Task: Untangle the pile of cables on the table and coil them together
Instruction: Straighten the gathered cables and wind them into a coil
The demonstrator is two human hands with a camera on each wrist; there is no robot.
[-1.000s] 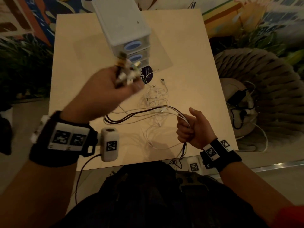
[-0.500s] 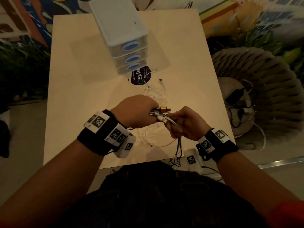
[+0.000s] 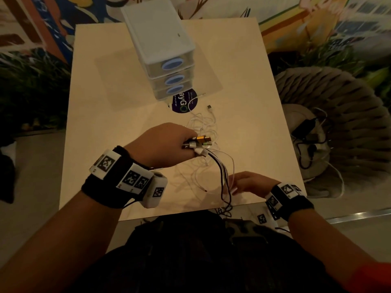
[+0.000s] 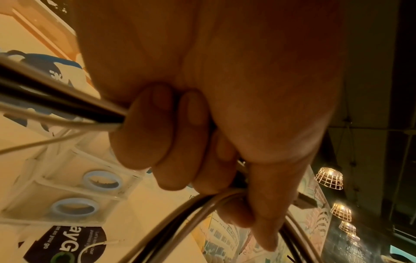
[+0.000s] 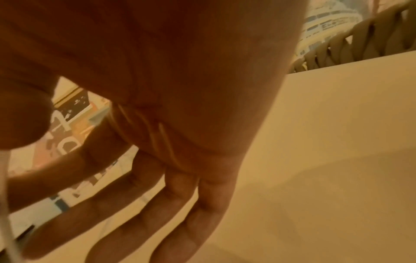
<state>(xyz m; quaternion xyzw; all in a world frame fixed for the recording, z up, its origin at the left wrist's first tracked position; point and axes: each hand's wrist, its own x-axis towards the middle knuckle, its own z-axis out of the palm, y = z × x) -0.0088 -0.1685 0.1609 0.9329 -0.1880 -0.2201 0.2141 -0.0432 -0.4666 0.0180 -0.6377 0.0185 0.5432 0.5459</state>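
1. Beige laminate is what I see across the worktop (image 3: pixel 127 115), which fills the middle of the head view.
2. My left hand (image 3: pixel 163 144) sits at centre frame, its fingers (image 4: pixel 144 135) curled tight around a bundle of cables (image 3: pixel 222 172); in the left wrist view black and pale strands run out of the fist on both sides.
3. A cluster of plugs (image 3: pixel 201 142), one of them gold-coloured, sticks out of that fist toward the right of the frame.
4. From the plugs the black and white strands hang down to the lower centre of the frame and trail over the near edge of the worktop.
5. My right hand (image 3: pixel 249 183) is at lower right of centre, just beside the hanging strands; its fingers (image 5: pixel 171 210) are spread wide and straight in the right wrist view. A pale strand passes at that view's left edge by the thumb, but I cannot tell whether it is pinched.
6. A loose tangle of white cable (image 3: pixel 203 125) lies on the worktop just above my left hand.
7. A white three-drawer box (image 3: pixel 160 43) with blue ring handles stands in the upper centre, and a dark round sticker (image 3: pixel 184 102) shows just below it.
8. A woven chair (image 3: pixel 338 115) occupies the right side of the frame.
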